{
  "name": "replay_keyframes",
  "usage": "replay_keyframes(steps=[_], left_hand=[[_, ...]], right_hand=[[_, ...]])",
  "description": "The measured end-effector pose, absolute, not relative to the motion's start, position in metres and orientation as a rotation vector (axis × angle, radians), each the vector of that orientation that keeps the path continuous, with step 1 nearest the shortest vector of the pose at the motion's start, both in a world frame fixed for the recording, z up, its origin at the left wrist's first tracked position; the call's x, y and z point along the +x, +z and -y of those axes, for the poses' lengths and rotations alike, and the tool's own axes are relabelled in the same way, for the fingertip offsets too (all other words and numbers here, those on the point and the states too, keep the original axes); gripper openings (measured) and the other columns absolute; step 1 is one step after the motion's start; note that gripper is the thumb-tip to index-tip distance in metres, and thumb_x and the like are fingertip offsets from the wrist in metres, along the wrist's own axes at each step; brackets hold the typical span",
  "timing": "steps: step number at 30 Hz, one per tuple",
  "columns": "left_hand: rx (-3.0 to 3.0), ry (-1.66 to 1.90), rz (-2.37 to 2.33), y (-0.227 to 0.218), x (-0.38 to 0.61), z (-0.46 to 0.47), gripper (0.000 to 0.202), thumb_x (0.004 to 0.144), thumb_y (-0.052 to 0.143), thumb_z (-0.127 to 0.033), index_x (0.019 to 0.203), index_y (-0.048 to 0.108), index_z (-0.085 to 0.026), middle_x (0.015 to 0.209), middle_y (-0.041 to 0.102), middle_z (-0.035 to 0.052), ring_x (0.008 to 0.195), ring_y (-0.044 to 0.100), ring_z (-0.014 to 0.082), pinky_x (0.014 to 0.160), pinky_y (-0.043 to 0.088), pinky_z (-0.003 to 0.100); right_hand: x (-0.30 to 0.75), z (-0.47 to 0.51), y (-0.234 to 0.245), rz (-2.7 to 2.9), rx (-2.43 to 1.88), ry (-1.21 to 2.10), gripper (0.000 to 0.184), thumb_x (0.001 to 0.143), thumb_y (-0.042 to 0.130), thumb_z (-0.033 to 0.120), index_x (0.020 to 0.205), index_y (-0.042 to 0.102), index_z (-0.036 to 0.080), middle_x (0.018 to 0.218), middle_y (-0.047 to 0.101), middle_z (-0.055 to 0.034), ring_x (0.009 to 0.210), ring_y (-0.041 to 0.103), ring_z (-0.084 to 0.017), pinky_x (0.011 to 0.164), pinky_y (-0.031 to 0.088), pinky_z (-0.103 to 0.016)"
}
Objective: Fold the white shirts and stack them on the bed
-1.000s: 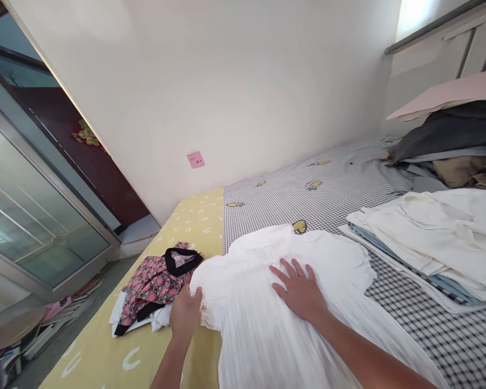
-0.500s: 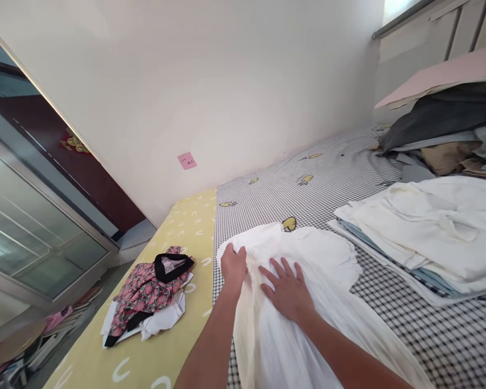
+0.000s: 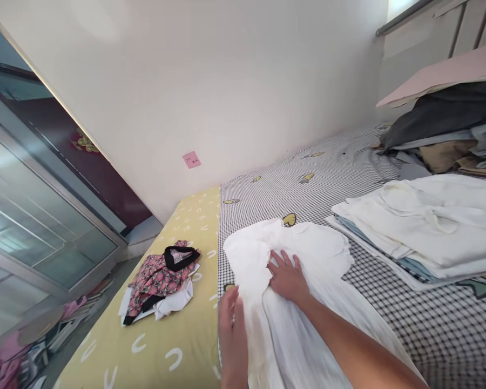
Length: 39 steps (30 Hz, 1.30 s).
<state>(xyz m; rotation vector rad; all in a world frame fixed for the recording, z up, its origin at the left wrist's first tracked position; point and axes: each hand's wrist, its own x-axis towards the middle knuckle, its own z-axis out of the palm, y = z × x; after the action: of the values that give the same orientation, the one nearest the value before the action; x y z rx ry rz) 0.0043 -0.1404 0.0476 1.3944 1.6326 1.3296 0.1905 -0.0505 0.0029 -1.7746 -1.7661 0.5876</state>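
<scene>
A white dress (image 3: 319, 329) lies spread over the checked side of the bed, with ruffled edges near its top. My right hand (image 3: 288, 278) rests on it, fingers spread, close to a ruffled sleeve (image 3: 253, 262) folded inward. At the dress's left edge is my left hand (image 3: 232, 324), slightly blurred, its fingers loosely apart with no cloth visibly gripped. The dress's lower end runs out of view at the bottom.
Folded white and blue clothes (image 3: 433, 227) are stacked at the right, with dark and brown clothes (image 3: 449, 124) behind them. A pink floral garment (image 3: 160, 281) lies on the yellow sheet (image 3: 198, 335) to the left. A wall (image 3: 267, 92) borders the bed's far side.
My left hand has let go of the dress's upper left part and moved down along its edge. The left sleeve is now folded inward. My right hand stays nearly in place.
</scene>
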Motion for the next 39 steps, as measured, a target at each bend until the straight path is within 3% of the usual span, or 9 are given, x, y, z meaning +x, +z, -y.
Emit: replay_keyframes(steps=[3, 8, 10, 13, 17, 22, 27, 33, 39], left_hand=[[1.206, 1.376, -1.797, -0.004, -0.045, 0.206, 0.068, 0.084, 0.052, -0.072, 0.123, 0.057, -0.017, 0.134, 0.062, 0.0195, 0.124, 0.063, 0.0303, 0.102, 0.054, 0.042], [1.128, 1.32, -1.996, -0.061, -0.074, 0.295, 0.065, 0.09, 0.039, -0.071, 0.12, 0.057, -0.016, 0.132, 0.062, 0.0206, 0.118, 0.066, 0.03, 0.102, 0.055, 0.043], [1.248, 1.263, -2.002, -0.068, -0.072, 0.32, 0.063, 0.093, 0.037, -0.068, 0.123, 0.059, -0.017, 0.133, 0.062, 0.0194, 0.121, 0.064, 0.0304, 0.107, 0.052, 0.046], [1.497, 1.187, -1.914, -0.078, -0.064, 0.347, 0.063, 0.094, 0.039, -0.066, 0.129, 0.058, -0.017, 0.134, 0.063, 0.0186, 0.127, 0.06, 0.0308, 0.112, 0.048, 0.05], [1.733, 1.004, -1.824, -0.094, -0.05, 0.375, 0.074, 0.087, 0.055, -0.066, 0.141, 0.052, -0.015, 0.143, 0.059, 0.0235, 0.132, 0.058, 0.0362, 0.109, 0.05, 0.055], [1.784, 0.922, -1.92, -0.088, -0.027, 0.384, 0.081, 0.081, 0.069, -0.045, 0.152, 0.039, -0.019, 0.155, 0.05, 0.0215, 0.143, 0.048, 0.0376, 0.111, 0.047, 0.058], [1.626, 0.885, -1.979, -0.066, -0.015, 0.379, 0.091, 0.07, 0.071, -0.027, 0.153, 0.037, -0.021, 0.156, 0.05, 0.0176, 0.144, 0.047, 0.0362, 0.114, 0.043, 0.057], [1.513, 0.839, -2.02, -0.045, -0.004, 0.375, 0.082, 0.073, 0.068, -0.031, 0.151, 0.043, -0.019, 0.157, 0.05, 0.0168, 0.145, 0.046, 0.0357, 0.117, 0.037, 0.055], [1.558, 1.0, -2.138, -0.047, -0.005, 0.369, 0.062, 0.08, 0.054, -0.02, 0.142, 0.054, -0.018, 0.117, 0.076, 0.0113, 0.105, 0.069, 0.028, 0.104, 0.047, 0.052]], right_hand=[[0.2, 0.046, 0.018, 1.616, -1.71, 0.761, 0.057, 0.078, 0.067, 0.028, 0.134, 0.066, 0.026, 0.163, 0.044, -0.0059, 0.157, 0.021, -0.033, 0.125, -0.005, -0.057], [0.217, 0.073, 0.043, 1.366, -1.707, 0.829, 0.064, 0.091, 0.045, 0.033, 0.153, 0.045, 0.018, 0.16, 0.045, -0.0152, 0.146, 0.043, -0.028, 0.119, 0.034, -0.047], [0.217, 0.109, 0.042, 1.312, -1.665, 0.875, 0.057, 0.093, 0.04, 0.036, 0.147, 0.051, 0.021, 0.149, 0.056, -0.0137, 0.134, 0.056, -0.026, 0.108, 0.046, -0.041], [0.21, 0.187, 0.028, 1.224, -1.441, 1.233, 0.046, 0.091, 0.049, 0.047, 0.123, 0.068, 0.021, 0.115, 0.074, -0.0117, 0.099, 0.072, -0.024, 0.089, 0.055, -0.037], [0.192, 0.282, -0.005, 0.977, -1.435, 1.593, 0.048, 0.082, 0.062, 0.06, 0.114, 0.068, 0.024, 0.109, 0.072, -0.008, 0.084, 0.071, -0.02, 0.066, 0.05, -0.029], [0.163, 0.316, -0.027, 1.04, -1.462, 1.815, 0.047, 0.079, 0.065, 0.065, 0.105, 0.063, 0.027, 0.086, 0.066, 0.0004, 0.062, 0.06, -0.014, 0.048, 0.031, -0.024], [0.146, 0.308, -0.009, 0.972, -1.353, 1.738, 0.045, 0.074, 0.073, 0.061, 0.071, 0.049, 0.023, 0.067, 0.051, 0.0048, 0.067, 0.05, -0.012, 0.06, 0.039, -0.023], [0.141, 0.317, 0.022, 0.877, -1.161, 1.801, 0.04, 0.076, 0.076, 0.057, 0.073, 0.057, 0.022, 0.068, 0.055, 0.0034, 0.068, 0.051, -0.014, 0.065, 0.046, -0.026], [0.143, 0.32, 0.029, 0.978, -1.184, 1.701, 0.044, 0.077, 0.075, 0.059, 0.072, 0.052, 0.023, 0.067, 0.047, 0.0046, 0.069, 0.045, -0.014, 0.065, 0.042, -0.025]])
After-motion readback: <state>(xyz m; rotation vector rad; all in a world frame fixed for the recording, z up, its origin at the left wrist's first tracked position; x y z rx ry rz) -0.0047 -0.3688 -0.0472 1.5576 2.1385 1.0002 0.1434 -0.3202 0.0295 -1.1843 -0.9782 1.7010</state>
